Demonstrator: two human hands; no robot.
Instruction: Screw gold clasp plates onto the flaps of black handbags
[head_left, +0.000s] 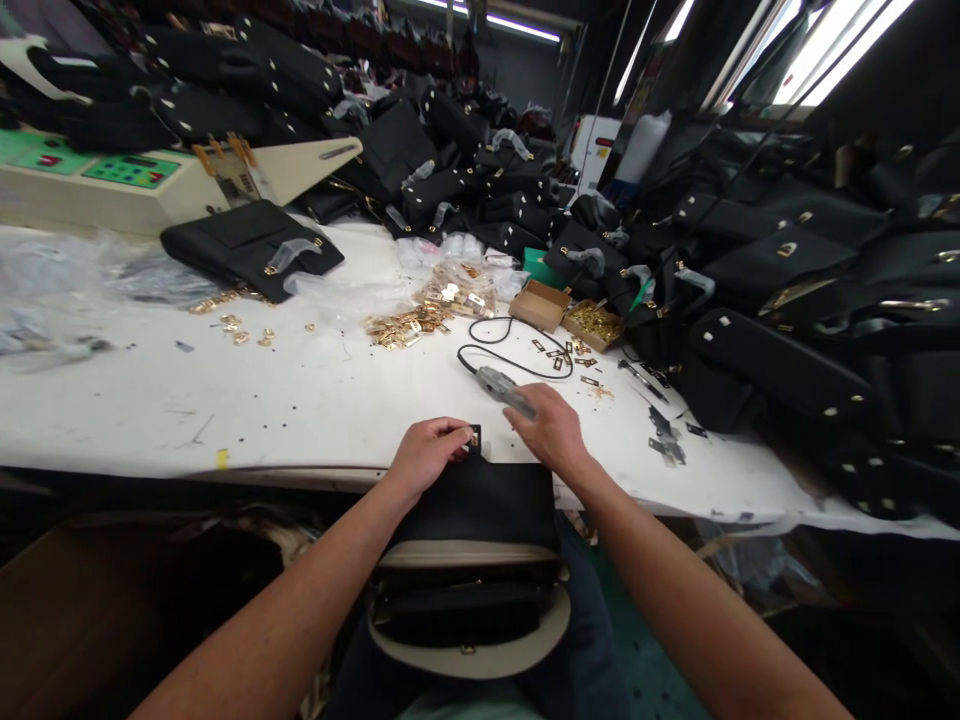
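A black bag (480,505) with a pale edge lies open across the lap, its flap reaching the table's front edge. My left hand (429,452) pinches the small tab with a metal fitting (475,438) at the flap's end. To the right, my right hand (549,425) has its fingers round a grey handheld tool (501,388), just above the table. A black cord (480,350) runs from the tool's far end and loops on the white surface.
On the white table (300,400) lie gold metal pieces (409,325), a brown box (538,305), a box of small gold parts (592,325) and dark plates (666,440). A cream machine (150,190) stands at the left. Black bags (780,370) are piled right and behind.
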